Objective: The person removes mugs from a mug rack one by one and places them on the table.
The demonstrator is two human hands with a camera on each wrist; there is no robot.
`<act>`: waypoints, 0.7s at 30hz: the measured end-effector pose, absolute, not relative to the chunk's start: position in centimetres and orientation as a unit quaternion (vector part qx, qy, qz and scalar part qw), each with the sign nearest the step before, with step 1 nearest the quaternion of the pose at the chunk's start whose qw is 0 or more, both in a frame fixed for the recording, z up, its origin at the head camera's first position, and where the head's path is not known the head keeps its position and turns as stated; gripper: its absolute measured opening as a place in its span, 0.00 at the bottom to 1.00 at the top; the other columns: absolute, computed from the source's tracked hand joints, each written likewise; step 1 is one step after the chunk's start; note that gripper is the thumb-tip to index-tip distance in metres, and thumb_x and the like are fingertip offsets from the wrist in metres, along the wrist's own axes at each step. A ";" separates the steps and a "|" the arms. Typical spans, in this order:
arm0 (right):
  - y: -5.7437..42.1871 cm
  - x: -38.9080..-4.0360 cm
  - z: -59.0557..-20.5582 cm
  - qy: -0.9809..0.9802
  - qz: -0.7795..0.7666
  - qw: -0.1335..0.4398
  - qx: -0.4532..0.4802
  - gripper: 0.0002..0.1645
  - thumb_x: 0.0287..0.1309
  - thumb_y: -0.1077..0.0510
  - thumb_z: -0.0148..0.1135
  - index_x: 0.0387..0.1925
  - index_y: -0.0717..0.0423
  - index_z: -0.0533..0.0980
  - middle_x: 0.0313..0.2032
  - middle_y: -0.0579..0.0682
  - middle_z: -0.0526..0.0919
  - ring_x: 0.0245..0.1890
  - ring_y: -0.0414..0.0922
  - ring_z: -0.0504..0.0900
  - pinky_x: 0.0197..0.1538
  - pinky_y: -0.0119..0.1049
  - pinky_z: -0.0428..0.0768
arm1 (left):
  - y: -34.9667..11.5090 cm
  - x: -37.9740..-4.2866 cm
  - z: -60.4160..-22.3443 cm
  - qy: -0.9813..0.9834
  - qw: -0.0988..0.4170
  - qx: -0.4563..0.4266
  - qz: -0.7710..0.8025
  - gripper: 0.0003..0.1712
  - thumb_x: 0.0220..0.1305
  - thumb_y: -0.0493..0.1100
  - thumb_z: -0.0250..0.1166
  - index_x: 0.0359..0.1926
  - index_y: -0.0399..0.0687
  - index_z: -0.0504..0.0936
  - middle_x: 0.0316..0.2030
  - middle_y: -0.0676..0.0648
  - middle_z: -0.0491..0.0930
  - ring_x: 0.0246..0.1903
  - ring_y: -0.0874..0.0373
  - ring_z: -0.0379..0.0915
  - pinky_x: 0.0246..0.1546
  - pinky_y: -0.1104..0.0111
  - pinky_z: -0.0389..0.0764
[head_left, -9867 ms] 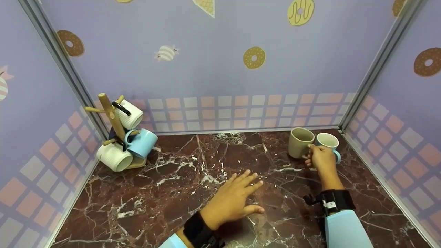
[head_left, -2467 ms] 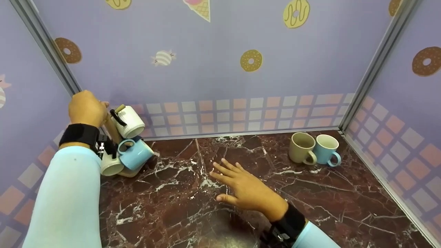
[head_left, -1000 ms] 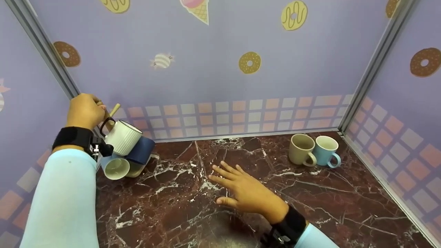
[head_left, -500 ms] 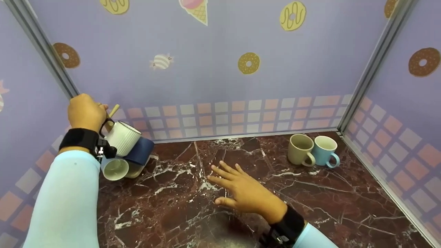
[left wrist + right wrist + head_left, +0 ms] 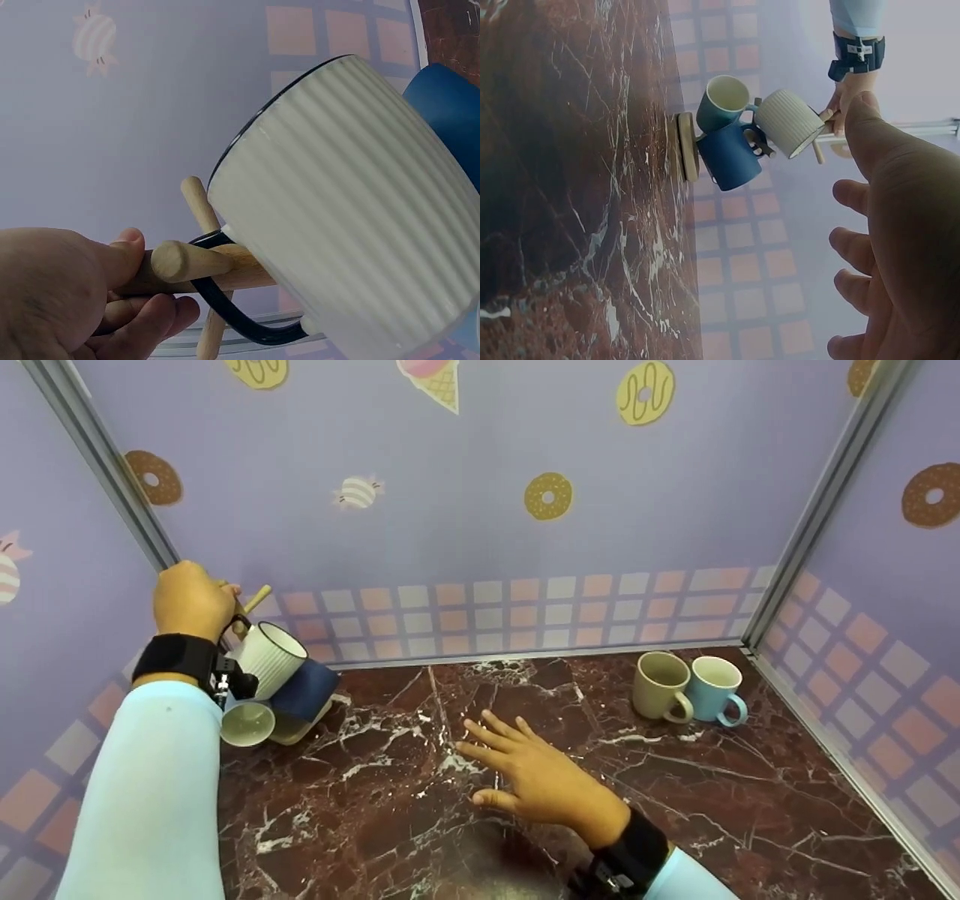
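Observation:
My left hand (image 5: 193, 598) grips the top of the post of a wooden mug tree (image 5: 247, 274) at the back left. From one peg hangs a ribbed white mug (image 5: 271, 660) by its black handle, tilted, with a dark rim. Below it hang a dark blue mug (image 5: 306, 690) and a light blue mug (image 5: 247, 725), whose pale inside faces forward. In the right wrist view the tree's round base (image 5: 688, 146) sits on the table. My right hand (image 5: 547, 780) is held over the middle of the table, fingers spread, holding nothing.
A beige mug (image 5: 651, 690) and another light blue mug (image 5: 711, 694) stand upright side by side at the back right. Purple patterned walls (image 5: 450, 532) enclose the dark red marbled table (image 5: 390, 810) at the back and sides.
My right hand has left the beige mug; my left hand has gone to the mug tree. The tree has turned, bringing the dark blue mug to the right. Over the last half second, little differs.

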State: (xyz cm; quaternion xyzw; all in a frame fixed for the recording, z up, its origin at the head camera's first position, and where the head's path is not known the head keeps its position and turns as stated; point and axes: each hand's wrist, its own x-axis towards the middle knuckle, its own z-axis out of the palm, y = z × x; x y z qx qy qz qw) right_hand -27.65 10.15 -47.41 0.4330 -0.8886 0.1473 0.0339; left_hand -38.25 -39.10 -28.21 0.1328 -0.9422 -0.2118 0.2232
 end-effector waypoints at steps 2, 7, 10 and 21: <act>10.2 -27.7 -47.4 -0.889 0.148 0.030 0.432 0.50 0.78 0.17 0.43 0.91 0.28 0.57 0.93 0.40 0.44 0.94 0.55 0.44 0.91 0.71 0.50 | -39.1 -38.1 -28.3 -0.940 0.215 0.133 -0.229 0.23 0.82 0.47 0.66 0.53 0.27 0.92 0.50 0.25 0.91 0.48 0.25 0.86 0.48 0.42 0.89; 10.1 -27.8 -47.2 -0.886 0.158 0.026 0.435 0.50 0.79 0.18 0.45 0.91 0.29 0.56 0.93 0.40 0.43 0.94 0.55 0.44 0.91 0.71 0.50 | -39.1 -37.7 -29.0 -0.927 0.208 0.150 -0.274 0.25 0.87 0.49 0.60 0.63 0.31 0.89 0.59 0.24 0.89 0.56 0.26 0.86 0.63 0.39 0.87; 10.0 -27.9 -47.1 -0.885 0.160 0.030 0.436 0.49 0.79 0.18 0.45 0.91 0.30 0.57 0.93 0.40 0.44 0.94 0.55 0.44 0.90 0.72 0.50 | -38.9 -37.3 -30.0 -0.918 0.221 0.154 -0.291 0.29 0.90 0.51 0.55 0.71 0.30 0.84 0.65 0.23 0.85 0.64 0.25 0.82 0.72 0.36 0.81; 10.4 -27.9 -47.4 -0.884 0.159 0.041 0.437 0.50 0.80 0.19 0.45 0.91 0.34 0.58 0.93 0.41 0.46 0.94 0.57 0.47 0.90 0.72 0.53 | -37.5 -33.7 -36.2 -0.879 0.314 0.144 -0.329 0.40 0.89 0.64 0.53 0.78 0.34 0.77 0.75 0.25 0.76 0.80 0.26 0.65 0.87 0.37 0.61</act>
